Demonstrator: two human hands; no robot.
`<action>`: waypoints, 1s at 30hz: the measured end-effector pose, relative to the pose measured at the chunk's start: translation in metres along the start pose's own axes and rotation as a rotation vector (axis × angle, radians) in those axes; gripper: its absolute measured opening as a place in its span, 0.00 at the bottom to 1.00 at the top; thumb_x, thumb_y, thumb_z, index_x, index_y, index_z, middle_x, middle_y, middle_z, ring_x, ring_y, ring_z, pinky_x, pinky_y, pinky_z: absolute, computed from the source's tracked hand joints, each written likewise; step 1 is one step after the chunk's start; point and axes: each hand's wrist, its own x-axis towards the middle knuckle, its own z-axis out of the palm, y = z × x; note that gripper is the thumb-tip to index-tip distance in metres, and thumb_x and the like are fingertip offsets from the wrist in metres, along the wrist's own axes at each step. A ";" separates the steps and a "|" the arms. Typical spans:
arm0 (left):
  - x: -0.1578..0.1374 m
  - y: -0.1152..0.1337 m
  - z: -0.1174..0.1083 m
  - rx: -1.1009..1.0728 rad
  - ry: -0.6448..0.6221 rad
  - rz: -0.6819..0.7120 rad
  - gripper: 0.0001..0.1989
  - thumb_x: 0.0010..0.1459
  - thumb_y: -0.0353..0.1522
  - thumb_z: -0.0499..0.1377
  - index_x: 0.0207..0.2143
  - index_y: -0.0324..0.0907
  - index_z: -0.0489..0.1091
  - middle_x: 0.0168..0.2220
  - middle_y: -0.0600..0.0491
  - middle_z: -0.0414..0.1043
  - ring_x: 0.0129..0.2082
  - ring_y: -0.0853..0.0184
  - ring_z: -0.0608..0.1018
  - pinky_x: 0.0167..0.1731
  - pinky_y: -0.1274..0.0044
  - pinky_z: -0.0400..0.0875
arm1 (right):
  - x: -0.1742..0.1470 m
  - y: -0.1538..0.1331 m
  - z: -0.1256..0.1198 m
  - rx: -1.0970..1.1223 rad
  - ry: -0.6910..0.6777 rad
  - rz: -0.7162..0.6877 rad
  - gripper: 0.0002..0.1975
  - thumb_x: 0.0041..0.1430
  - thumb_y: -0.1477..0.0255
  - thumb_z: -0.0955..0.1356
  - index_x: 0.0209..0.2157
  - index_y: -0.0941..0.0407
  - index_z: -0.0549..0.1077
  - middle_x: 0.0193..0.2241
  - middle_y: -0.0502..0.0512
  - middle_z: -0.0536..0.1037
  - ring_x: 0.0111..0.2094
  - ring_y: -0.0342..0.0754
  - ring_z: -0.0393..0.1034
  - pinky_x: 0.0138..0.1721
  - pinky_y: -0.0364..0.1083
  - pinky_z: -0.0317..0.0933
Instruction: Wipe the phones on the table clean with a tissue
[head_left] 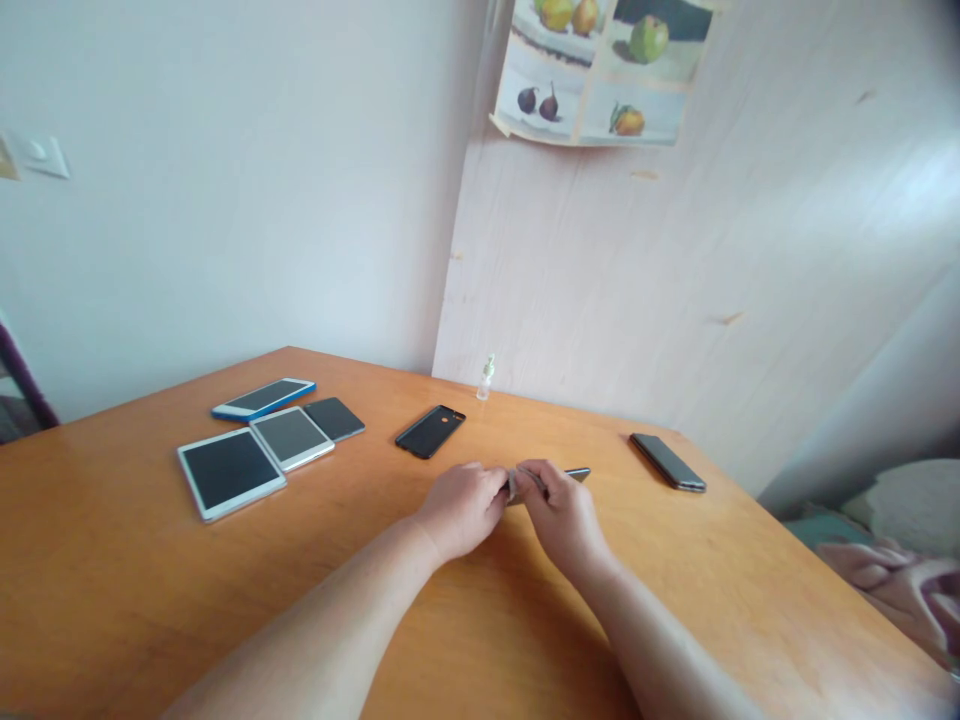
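Both of my hands meet over the middle of the table around a thin dark phone [578, 474], tilted slightly, with its far right end sticking out. My left hand [466, 508] grips the phone's left end, fingers wrapped round it. A small greyish cloth [514, 484] is pinched in my right hand [559, 512] and pressed against the phone. Most of the phone is hidden by my fingers. Beyond my hands lies an empty black phone case [431, 431], inner side up. A small clear spray bottle [485, 380] stands upright near the back edge.
On the left of the wooden table [315, 570] lie a large white tablet [231, 472], a smaller white tablet [292, 438], a dark device [335, 418] and a blue-edged tablet [264, 398]. Another dark phone [667, 461] lies at the right. Walls stand behind the table.
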 end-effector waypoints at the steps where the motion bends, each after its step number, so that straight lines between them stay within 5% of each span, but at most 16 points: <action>1: 0.000 0.000 0.000 0.003 -0.001 -0.001 0.12 0.66 0.35 0.48 0.36 0.45 0.71 0.32 0.50 0.73 0.34 0.62 0.76 0.33 0.74 0.64 | 0.000 -0.002 0.002 -0.004 -0.015 -0.014 0.15 0.64 0.59 0.62 0.38 0.51 0.76 0.32 0.51 0.80 0.33 0.47 0.73 0.35 0.43 0.60; 9: 0.001 0.003 0.000 0.106 -0.017 -0.026 0.14 0.67 0.38 0.47 0.35 0.45 0.69 0.31 0.51 0.72 0.32 0.62 0.75 0.30 0.74 0.63 | 0.017 0.050 -0.038 -0.162 0.233 0.299 0.19 0.62 0.55 0.62 0.34 0.54 0.77 0.25 0.54 0.79 0.30 0.52 0.72 0.31 0.45 0.58; 16: 0.000 0.000 0.001 0.038 0.001 -0.011 0.11 0.66 0.36 0.48 0.35 0.45 0.69 0.31 0.51 0.73 0.34 0.63 0.76 0.31 0.75 0.63 | -0.001 0.000 0.001 0.006 -0.002 -0.033 0.15 0.65 0.59 0.61 0.40 0.51 0.76 0.32 0.50 0.80 0.33 0.47 0.73 0.34 0.42 0.59; 24: 0.001 0.001 0.002 0.069 -0.015 -0.035 0.13 0.67 0.39 0.48 0.34 0.45 0.68 0.30 0.51 0.71 0.32 0.63 0.75 0.30 0.75 0.62 | 0.013 0.044 -0.032 -0.177 0.221 0.260 0.18 0.63 0.56 0.62 0.36 0.53 0.77 0.26 0.52 0.79 0.29 0.50 0.72 0.31 0.44 0.59; 30: 0.001 -0.002 0.002 -0.024 0.001 -0.005 0.10 0.66 0.35 0.48 0.35 0.45 0.67 0.32 0.51 0.73 0.34 0.63 0.75 0.32 0.75 0.62 | -0.001 0.001 0.002 0.002 -0.006 -0.068 0.14 0.66 0.60 0.62 0.43 0.50 0.75 0.36 0.51 0.81 0.36 0.47 0.74 0.37 0.42 0.61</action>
